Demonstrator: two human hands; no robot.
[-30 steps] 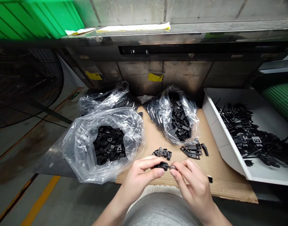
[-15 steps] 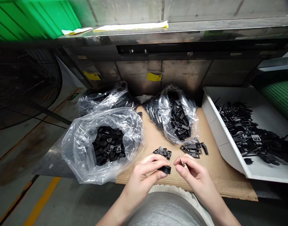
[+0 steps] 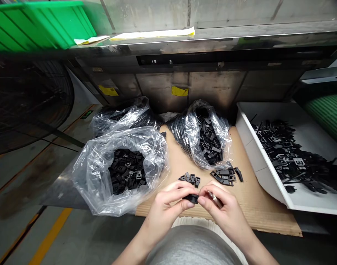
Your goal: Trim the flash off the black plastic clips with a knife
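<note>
Between the thumb and fingers of my left hand (image 3: 171, 201) is a black plastic part (image 3: 192, 198), held just above the cardboard. My right hand (image 3: 220, 201) is closed on a small metal tool (image 3: 215, 199), whose exact kind I cannot make out. Its fingertips come right up to the end of the black part; whether they touch it I cannot tell. Beyond my left fingers lies a cluster of small black clips (image 3: 191, 179). Several longer black plastic pieces (image 3: 225, 176) lie past my right hand.
A clear plastic bag (image 3: 93, 173) of black parts stands at left, another bag (image 3: 192, 129) of longer parts behind. On the right, a white tray (image 3: 268, 176) holds black pieces. Cardboard (image 3: 273, 215) covers the table. A fan (image 3: 30, 103) stands at far left, near a green crate (image 3: 47, 25).
My right hand has moved left, closing the gap to the black part in my left hand. The metal tool has turned within its fingers. My left hand has barely moved.
</note>
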